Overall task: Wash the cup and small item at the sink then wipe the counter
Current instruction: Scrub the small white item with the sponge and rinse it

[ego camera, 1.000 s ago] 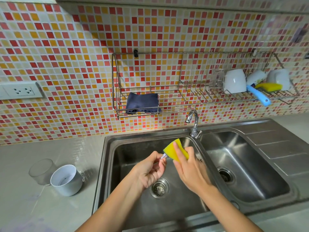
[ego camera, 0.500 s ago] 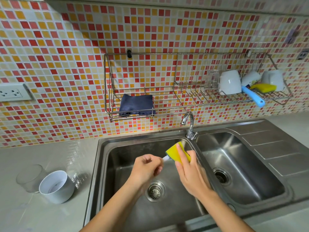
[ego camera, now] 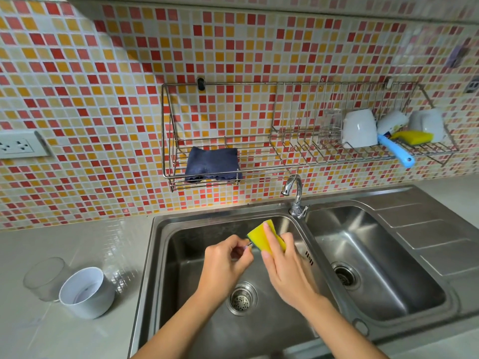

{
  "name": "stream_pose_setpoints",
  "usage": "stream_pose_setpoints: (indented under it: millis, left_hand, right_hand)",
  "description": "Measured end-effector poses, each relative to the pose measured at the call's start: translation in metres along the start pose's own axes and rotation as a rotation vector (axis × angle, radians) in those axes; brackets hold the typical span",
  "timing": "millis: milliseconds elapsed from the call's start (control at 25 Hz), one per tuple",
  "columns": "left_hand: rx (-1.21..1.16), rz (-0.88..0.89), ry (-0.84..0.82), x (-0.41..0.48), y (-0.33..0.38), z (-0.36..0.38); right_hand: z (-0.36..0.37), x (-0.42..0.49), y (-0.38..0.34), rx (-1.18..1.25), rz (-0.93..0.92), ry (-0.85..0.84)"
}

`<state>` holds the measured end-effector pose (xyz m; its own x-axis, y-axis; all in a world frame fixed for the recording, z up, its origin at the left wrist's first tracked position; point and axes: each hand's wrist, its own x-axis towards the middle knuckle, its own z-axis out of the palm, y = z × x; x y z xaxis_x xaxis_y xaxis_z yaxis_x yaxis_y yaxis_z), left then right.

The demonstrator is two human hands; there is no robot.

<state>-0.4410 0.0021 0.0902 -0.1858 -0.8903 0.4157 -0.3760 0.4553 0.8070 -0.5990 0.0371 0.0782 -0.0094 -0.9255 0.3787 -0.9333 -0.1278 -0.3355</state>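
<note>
My left hand pinches a small thin metal thing — I cannot tell just what it is. My right hand grips a yellow sponge, and the sponge touches the far end of the small thing. Both hands are over the left bowl of the sink, above the drain. The white cup stands on the surface left of the sink, just beside a clear glass. A dark blue cloth lies in the wire rack on the wall — above the tap.
</note>
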Motion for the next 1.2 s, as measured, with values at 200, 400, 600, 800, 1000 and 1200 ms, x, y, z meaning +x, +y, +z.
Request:
stream_pose_setpoints:
  millis: [200,400,600,800,1000,1200]
  left_hand:
    - [0.037,0.076,-0.007,0.005,-0.002,0.003]
    - [0.423,0.615,0.039,0.008,-0.013,0.008]
    - [0.517,0.803,0.058,0.01,-0.011,0.01]
    - [0.55,0.835,-0.017,0.012,-0.016,0.016]
    - [0.583,0.803,-0.042,0.013,-0.018,0.022]
    - [0.561,0.79,-0.023,0.018,-0.016,0.036]
  right_hand:
    - [-0.003,0.004,-0.001,-0.004,0.106,0.039]
    - [-0.006,0.006,0.005,-0.003,0.17,0.012]
    - [-0.01,0.007,0.005,-0.075,0.105,0.018]
    - [-0.016,0.011,0.002,-0.147,0.063,-0.005]
    - [-0.011,0.012,0.016,-0.072,0.14,-0.025]
    - [-0.004,0.013,0.032,-0.005,0.184,-0.054]
